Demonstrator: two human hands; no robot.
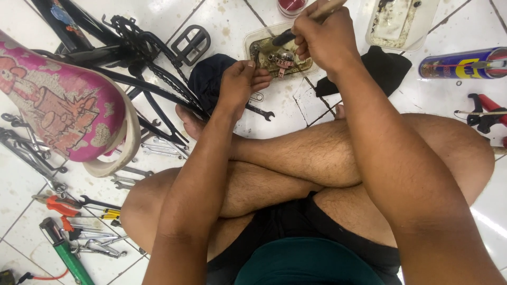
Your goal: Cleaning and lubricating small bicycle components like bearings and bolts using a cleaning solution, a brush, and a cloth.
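Two hands over a tray [252,38]: left hand [240,84] pinching a small metal part [283,60], right hand [322,37] grip clenched on a brush [296,31], handle up-right, tip down-left.

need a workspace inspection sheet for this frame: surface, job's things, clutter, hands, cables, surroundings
Surface: white tiled floor, stained with grime.
Job's things: small metal part in a shallow tray; brush over it.
Clutter: wrenches, pliers, spray can, dark rags, second tray.
Hands: left hand steadies the part at the tray edge; right hand grips the brush.
Cables: thin orange lead at the lower left corner.
Surroundings: bicycle frame with chain and pedal, pink patterned saddle; person sits cross-legged.
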